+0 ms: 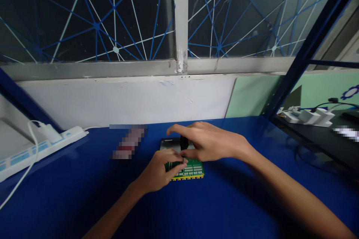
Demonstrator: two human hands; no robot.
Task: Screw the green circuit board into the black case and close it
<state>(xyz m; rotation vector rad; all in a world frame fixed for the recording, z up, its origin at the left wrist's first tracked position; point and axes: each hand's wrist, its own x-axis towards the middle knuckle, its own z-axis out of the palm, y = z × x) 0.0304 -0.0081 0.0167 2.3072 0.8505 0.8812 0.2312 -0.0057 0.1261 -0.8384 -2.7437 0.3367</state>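
Note:
In the middle of the blue table lies a green board-like piece [193, 170] with rows of small pale rectangles and a yellow notched front edge. A dark, glossy flat part [166, 143] sits right behind it, partly covered by my hands. My right hand [209, 142] reaches in from the right, its fingers closed round the black handle of what looks like an upright screwdriver [184, 143]. Over the board's left part, my left hand [161, 166] pinches with thumb and fingertips around the thin lower end of the screwdriver. The tip's exact contact with the board is hidden.
A blurred-out pinkish item [129, 142] lies left of the board. A white power strip [42, 149] with a plug and cable runs along the left side. Blue frame posts [291, 71] flank the table, with a wall and window behind. Another power strip [311, 115] sits at right.

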